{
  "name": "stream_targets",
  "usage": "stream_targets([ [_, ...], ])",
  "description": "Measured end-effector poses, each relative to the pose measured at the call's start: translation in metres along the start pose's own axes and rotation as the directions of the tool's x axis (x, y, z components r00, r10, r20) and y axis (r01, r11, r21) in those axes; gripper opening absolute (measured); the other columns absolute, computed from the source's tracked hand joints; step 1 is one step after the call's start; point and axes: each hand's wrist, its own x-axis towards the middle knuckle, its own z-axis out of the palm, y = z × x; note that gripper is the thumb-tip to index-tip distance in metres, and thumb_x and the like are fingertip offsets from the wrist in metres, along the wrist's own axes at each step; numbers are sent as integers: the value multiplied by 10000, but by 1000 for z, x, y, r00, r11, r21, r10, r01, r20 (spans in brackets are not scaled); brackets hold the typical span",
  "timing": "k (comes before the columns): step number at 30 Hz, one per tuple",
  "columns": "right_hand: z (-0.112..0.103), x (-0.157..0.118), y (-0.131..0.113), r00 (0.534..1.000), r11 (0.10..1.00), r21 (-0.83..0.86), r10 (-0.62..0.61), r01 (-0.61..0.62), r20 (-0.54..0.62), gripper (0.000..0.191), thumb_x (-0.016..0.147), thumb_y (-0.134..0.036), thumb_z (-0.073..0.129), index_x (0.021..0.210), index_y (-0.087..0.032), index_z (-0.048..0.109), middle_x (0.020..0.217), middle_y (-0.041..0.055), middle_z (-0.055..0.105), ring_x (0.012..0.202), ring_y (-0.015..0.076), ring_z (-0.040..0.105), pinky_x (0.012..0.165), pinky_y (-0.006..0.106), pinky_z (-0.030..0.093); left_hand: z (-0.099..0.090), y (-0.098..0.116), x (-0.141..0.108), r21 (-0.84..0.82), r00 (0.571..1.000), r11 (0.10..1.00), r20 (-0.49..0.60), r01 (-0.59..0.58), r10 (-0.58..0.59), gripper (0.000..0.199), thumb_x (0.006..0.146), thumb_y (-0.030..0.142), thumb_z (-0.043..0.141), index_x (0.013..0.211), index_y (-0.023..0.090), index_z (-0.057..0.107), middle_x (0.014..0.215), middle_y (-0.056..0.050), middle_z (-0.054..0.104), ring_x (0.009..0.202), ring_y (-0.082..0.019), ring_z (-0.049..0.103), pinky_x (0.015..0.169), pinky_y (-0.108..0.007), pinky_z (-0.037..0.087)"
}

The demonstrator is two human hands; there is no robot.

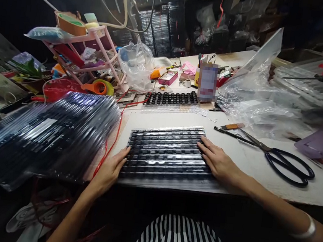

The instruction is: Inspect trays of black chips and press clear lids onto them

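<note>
A ribbed clear plastic tray (164,152) with rows of black parts lies at the table's front edge, straight before me. My left hand (113,168) grips its left side, fingertips at the border. On the opposite side, my right hand (218,159) holds the right border with its fingers over the rim; its thumb is hidden. To the left, a large overlapping pile of similar dark ribbed trays (47,132) leans over the table edge. Black-handled scissors (276,154) lie right of my right hand, beside an orange-handled cutter (233,126).
Behind the tray stands a block of black parts (171,98) in rows, near a blurred upright phone-like panel (208,81). Clear plastic bags (261,108) heap at the right. A pink rack (99,49) with tape rolls rises at the back left. Red string (113,143) trails beside the pile.
</note>
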Motion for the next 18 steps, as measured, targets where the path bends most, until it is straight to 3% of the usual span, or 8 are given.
stream_targets([
  [3, -15, -50, 1, 1000, 1000, 24, -20, 20, 16, 529, 926, -199, 310, 1452, -247, 337, 1533, 73, 273, 1394, 231, 283, 1089, 447, 357, -8, 1, -34, -6, 978, 997, 194, -72, 72, 466, 931, 256, 327, 1388, 271, 416, 1432, -13, 453, 1329, -186, 387, 1105, -411, 309],
  [6, -28, -88, 2, 981, 993, -4, -119, 121, 150, 692, 854, -111, 377, 1493, -308, 199, 1560, 19, 187, 1405, 205, 249, 1084, 389, 378, -2, -4, -58, 102, 960, 977, 230, -189, 162, 596, 896, 136, 330, 1451, 341, 255, 1471, -8, 391, 1371, -212, 305, 1101, -459, 300],
  [8, -28, -100, 2, 967, 981, -62, -170, 185, 192, 751, 818, -83, 417, 1498, -295, 179, 1572, 31, 135, 1411, 231, 228, 1075, 401, 385, 10, -11, -66, 206, 965, 945, 125, -253, 231, 666, 880, 105, 346, 1478, 319, 145, 1472, -56, 390, 1375, -236, 299, 1096, -488, 289],
  [9, -26, -101, 1, 969, 974, -99, -188, 205, 158, 755, 814, -73, 425, 1498, -279, 183, 1575, 53, 122, 1412, 254, 222, 1070, 429, 386, 17, -15, -68, 249, 960, 928, 51, -278, 274, 675, 881, 100, 348, 1484, 301, 121, 1458, -79, 412, 1370, -243, 313, 1093, -494, 282],
  [11, -21, -98, 0, 969, 956, -158, -248, 247, 11, 726, 833, -56, 425, 1497, -239, 194, 1564, 112, 159, 1404, 290, 241, 1048, 479, 393, 27, -21, -66, 283, 925, 896, -65, -343, 375, 650, 892, 107, 354, 1485, 278, 150, 1406, -101, 484, 1338, -242, 379, 1074, -471, 298],
  [14, -24, -82, 1, 913, 933, -138, -354, 332, -203, 627, 883, -76, 410, 1477, -198, 250, 1476, 166, 371, 1322, 268, 414, 981, 441, 459, 21, -18, -52, 198, 886, 895, -167, -400, 433, 525, 901, 178, 395, 1417, 270, 350, 1306, -83, 583, 1223, -228, 515, 1000, -406, 381],
  [17, -45, -61, -1, 881, 943, -67, -329, 326, -340, 417, 934, -211, 388, 1348, -185, 433, 1259, 154, 605, 1084, 242, 621, 835, 382, 528, -5, 4, -26, 56, 922, 977, -322, -208, 215, 333, 894, 327, 389, 1135, 214, 588, 1064, -82, 678, 995, -235, 623, 861, -381, 472],
  [18, -52, -52, -3, 876, 961, -56, -271, 272, -399, 351, 942, -265, 384, 1260, -170, 498, 1124, 148, 671, 955, 243, 665, 763, 369, 535, -14, 13, -15, 31, 899, 997, -432, -69, 76, 328, 889, 373, 367, 1012, 195, 613, 934, -82, 684, 902, -237, 636, 801, -374, 488],
])
